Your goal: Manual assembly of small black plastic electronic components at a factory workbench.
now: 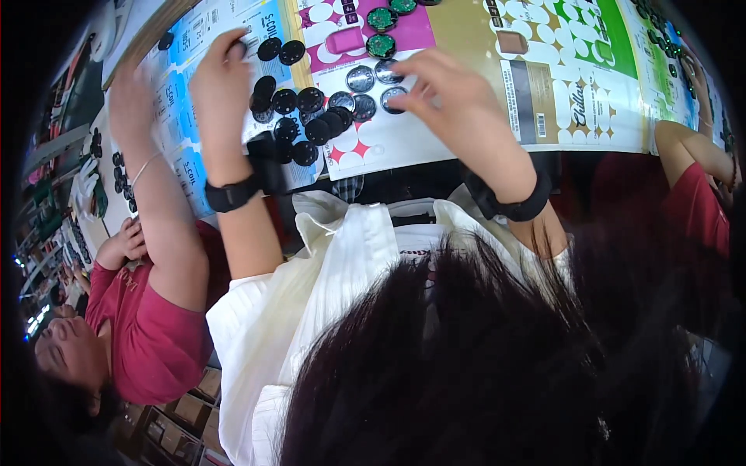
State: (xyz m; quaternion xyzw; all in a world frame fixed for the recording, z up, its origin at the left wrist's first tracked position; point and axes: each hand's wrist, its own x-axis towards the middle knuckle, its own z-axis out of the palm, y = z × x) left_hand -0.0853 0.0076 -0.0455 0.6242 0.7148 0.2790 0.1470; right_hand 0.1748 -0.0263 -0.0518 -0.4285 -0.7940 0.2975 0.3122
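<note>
My left hand (221, 81) is closed with its fingertips on a small black disc (237, 51), above the blue-and-white sheet at the left. A loose heap of black round discs (285, 101) lies just to its right. My right hand (451, 93) reaches over a group of shiny dark round casings (360, 78). Its thumb and forefinger are apart; the thumb tip touches one casing (393, 100), and the forefinger is by another casing (387, 71). Beyond them, round casings with green circuit boards (381, 45) stand in a column on the pink sheet.
Printed cardboard sheets (466, 35) cover the table. At the left a co-worker in a red shirt (163, 334) stretches a blurred hand (128, 97) close to my left arm. Another person's arm (674, 144) comes in at the far right, near more black parts (668, 46).
</note>
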